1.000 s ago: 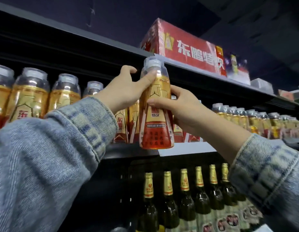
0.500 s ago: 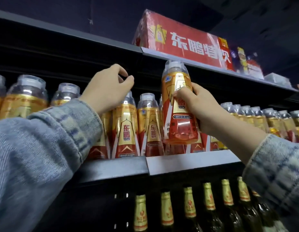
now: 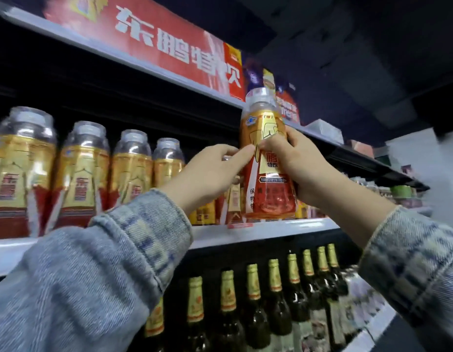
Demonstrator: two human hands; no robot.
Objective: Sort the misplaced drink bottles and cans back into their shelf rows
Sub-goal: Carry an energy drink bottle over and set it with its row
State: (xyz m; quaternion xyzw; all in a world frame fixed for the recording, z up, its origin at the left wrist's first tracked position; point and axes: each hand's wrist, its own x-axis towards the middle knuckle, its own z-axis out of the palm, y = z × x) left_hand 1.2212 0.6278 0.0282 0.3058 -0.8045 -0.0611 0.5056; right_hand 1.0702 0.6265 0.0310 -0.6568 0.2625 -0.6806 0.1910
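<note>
Left hand (image 3: 212,171) has swung across from the row and now lays near-straight fingertips on the label of the drink bottle (image 3: 273,194). Right hand (image 3: 296,163) is wrapped round its other side, thumb across the front. Bottle's upright between both hands, base at the lip of the white shelf (image 3: 283,231); touching or not, can't tell. Clear domed cap, glossy gold-and-red sleeve, amber liquid. Matching bottles (image 3: 80,174) line up left of the left hand, and dark glass bottles (image 3: 253,301) with gold foil necks stand below the wrists.
</note>
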